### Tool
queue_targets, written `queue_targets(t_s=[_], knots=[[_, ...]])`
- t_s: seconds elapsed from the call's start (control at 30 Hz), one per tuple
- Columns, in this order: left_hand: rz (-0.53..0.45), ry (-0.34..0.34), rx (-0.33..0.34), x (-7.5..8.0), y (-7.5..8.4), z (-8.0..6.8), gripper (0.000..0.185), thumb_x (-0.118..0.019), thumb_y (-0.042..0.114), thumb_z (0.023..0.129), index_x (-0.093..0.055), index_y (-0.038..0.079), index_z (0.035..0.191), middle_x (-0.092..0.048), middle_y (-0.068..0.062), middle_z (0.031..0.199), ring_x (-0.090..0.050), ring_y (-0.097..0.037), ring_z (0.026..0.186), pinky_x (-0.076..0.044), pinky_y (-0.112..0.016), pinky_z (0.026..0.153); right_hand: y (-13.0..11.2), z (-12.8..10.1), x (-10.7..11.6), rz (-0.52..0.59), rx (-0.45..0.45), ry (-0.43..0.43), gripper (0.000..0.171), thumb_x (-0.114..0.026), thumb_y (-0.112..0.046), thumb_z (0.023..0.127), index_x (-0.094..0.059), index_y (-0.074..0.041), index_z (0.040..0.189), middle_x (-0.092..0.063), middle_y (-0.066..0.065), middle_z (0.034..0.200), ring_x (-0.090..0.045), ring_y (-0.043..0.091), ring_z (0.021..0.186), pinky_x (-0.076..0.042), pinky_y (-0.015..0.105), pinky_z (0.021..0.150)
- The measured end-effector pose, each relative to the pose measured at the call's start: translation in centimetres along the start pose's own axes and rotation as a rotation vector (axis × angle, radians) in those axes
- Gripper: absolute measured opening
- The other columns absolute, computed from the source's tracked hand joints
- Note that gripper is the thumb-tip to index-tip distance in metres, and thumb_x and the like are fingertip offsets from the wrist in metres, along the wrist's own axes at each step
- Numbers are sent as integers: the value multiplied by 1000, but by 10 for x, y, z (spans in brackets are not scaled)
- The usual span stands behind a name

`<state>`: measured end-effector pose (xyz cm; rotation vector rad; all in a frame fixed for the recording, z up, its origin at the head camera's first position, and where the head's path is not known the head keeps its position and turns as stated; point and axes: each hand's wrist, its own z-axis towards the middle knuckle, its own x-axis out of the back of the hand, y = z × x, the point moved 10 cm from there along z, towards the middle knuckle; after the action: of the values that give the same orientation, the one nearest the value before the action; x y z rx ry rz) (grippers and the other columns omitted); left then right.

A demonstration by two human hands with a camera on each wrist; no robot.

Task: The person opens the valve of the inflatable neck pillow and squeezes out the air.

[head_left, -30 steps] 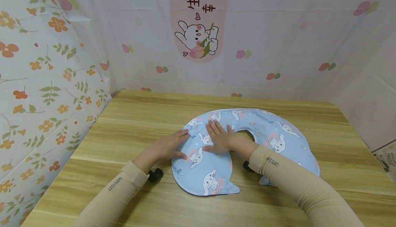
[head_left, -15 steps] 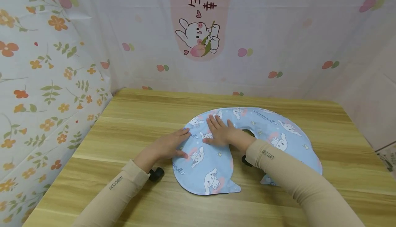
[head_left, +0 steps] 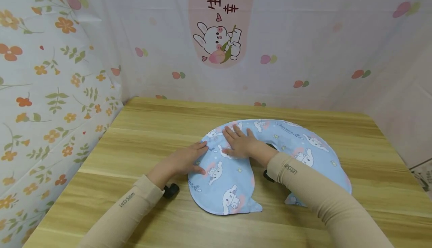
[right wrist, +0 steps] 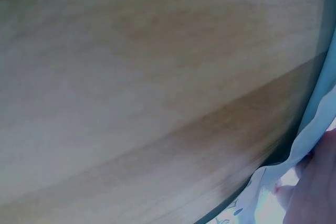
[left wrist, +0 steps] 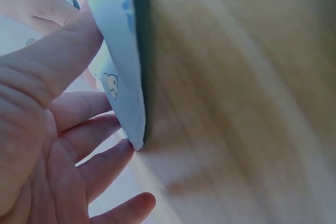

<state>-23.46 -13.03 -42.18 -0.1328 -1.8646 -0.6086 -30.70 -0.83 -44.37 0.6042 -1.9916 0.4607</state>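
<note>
pale blue cartoon-print pillow (head_left: 270,158), seemingly wood-grain table (head_left: 152,128)

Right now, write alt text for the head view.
Two hands press flat on a blue cartoon-print U-shaped cushion cover lying on a wooden table: left hand at its left edge, right hand on top. Patterned curtains surround the table.

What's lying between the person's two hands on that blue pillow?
Only the pillow's printed blue fabric; head view shows nothing else between the left hand and right hand.

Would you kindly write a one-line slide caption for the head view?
Both hands, left hand and right hand, rest flat on a blue cartoon-print U-shaped pillow lying on a wooden table.
</note>
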Motion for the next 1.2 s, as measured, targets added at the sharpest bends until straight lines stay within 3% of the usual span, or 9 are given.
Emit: queue_targets(t_s=[0.5, 0.73, 0.97, 1.2], knots=[[-3, -6, 19, 3, 1, 0, 87, -75, 38, 86, -34, 2, 153, -25, -14, 164, -24, -33, 152, -29, -49, 121, -15, -2, 6, -60, 62, 0, 67, -29, -50, 106, 2, -27, 161, 11, -2, 168, 10, 28, 156, -5, 66, 121], [-3, -8, 7, 1, 2, 1, 86, -74, 39, 86, -35, 3, 153, -24, -13, 164, -24, -32, 152, -31, -49, 120, -14, -4, 6, -9, 66, 2, 74, -37, -52, 104, -7, -17, 161, 4, 5, 169, 7, 29, 156, -8, 65, 122], [11, 0, -16, -1, 5, 2, 86, -73, 40, 87, -34, 2, 154, -24, -14, 165, -24, -32, 152, -30, -48, 120, -21, -37, 3, 93, 120, 47, 86, -43, -59, 100, -11, -7, 160, -3, 10, 169, 2, 31, 156, -12, 63, 122], [5, -8, -11, 1, 4, 1, 85, -73, 37, 88, -33, 2, 154, -24, -14, 164, -23, -33, 153, -28, -48, 121, -44, -77, -17, 22, 197, 61, 99, -43, -72, 93, -7, -8, 160, 0, 8, 169, 4, 27, 156, -19, 59, 122]])
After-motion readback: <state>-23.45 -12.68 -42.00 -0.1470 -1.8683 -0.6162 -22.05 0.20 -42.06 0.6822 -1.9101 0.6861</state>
